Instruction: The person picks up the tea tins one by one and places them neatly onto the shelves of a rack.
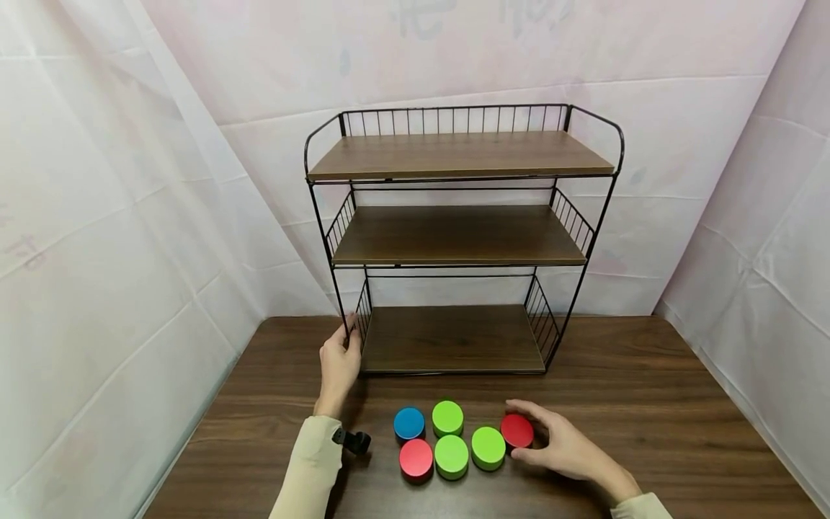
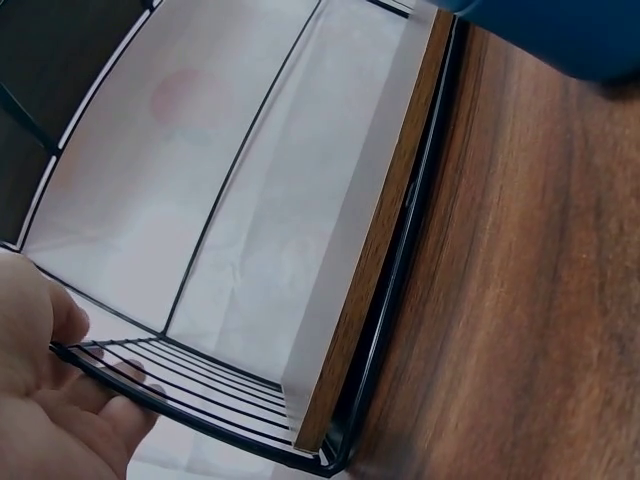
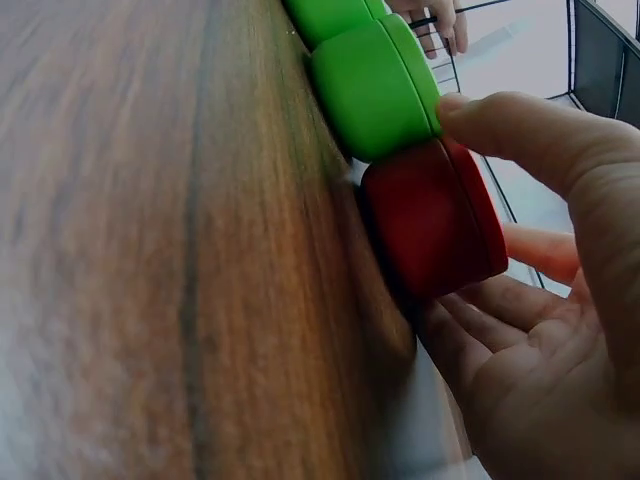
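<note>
A pale backdrop cloth (image 1: 162,216) hangs behind and beside you, and in front of it spreads your brown wood-grain table (image 1: 648,404). On the table stands the three-tier rack (image 1: 460,234), upright, with black wire sides and brown boards.

Your left grip (image 1: 339,364) is curled round the wire side of the rack near its lowest board; the left wrist view shows thumb and fingers on either side of the rail. Your right grip (image 1: 564,447) is bent round the right-hand red cylinder (image 1: 516,430), thumb at its near side and fingers beyond it; how firmly it holds, you cannot tell from here.

That red cylinder sits on the table in front of the rack, at the right end of a loose group. Close beside it is the right green cylinder (image 1: 488,447), then the near green cylinder (image 1: 451,456), back green cylinder (image 1: 447,418), left red cylinder (image 1: 416,458) and blue cylinder (image 1: 409,423).

You look to be at an early stage: all six cylinders are on the table, none on the rack's boards, and only one is in hand. The other five seem left to handle.
</note>
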`<state>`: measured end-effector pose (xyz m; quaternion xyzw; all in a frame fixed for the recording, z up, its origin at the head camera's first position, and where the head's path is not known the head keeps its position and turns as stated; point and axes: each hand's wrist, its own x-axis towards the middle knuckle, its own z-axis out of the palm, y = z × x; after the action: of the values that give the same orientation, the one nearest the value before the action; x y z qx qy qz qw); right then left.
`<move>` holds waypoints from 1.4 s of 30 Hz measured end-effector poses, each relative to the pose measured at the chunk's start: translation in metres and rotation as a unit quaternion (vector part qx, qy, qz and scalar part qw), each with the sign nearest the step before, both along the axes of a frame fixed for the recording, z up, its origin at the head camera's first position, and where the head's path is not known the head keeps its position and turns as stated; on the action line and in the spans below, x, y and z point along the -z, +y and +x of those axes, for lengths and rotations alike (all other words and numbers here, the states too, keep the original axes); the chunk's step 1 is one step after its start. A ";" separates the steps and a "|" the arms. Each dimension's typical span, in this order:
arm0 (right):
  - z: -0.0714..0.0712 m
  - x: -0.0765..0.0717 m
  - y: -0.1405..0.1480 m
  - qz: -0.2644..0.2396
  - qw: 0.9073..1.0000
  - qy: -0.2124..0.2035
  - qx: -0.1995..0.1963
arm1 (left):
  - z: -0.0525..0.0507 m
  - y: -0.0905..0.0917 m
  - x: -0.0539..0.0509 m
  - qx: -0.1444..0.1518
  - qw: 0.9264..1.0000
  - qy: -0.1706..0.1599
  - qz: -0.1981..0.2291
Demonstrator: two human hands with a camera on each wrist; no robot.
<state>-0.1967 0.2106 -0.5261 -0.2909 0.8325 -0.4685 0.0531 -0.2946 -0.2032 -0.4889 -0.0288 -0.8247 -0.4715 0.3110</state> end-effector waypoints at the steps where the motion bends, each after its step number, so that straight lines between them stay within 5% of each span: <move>1: 0.000 0.000 0.000 0.000 1.000 0.004 -0.002 | -0.001 0.000 0.001 0.001 1.000 0.005 -0.002; 18: -0.004 0.002 0.002 0.006 1.000 0.008 -0.008 | -0.001 -0.004 0.000 0.007 0.999 0.010 0.037; 28: -0.006 -0.005 0.003 0.005 1.000 -0.031 -0.005 | 0.001 -0.002 0.004 0.017 0.998 0.024 0.059; 42: -0.019 -0.008 0.007 0.007 0.999 -0.044 0.010 | 0.000 -0.001 0.001 0.000 0.999 0.023 0.040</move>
<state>-0.2157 0.2178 -0.5185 -0.2617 0.8353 -0.4757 0.0869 -0.2945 -0.2042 -0.4894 -0.0270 -0.7976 -0.5034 0.3312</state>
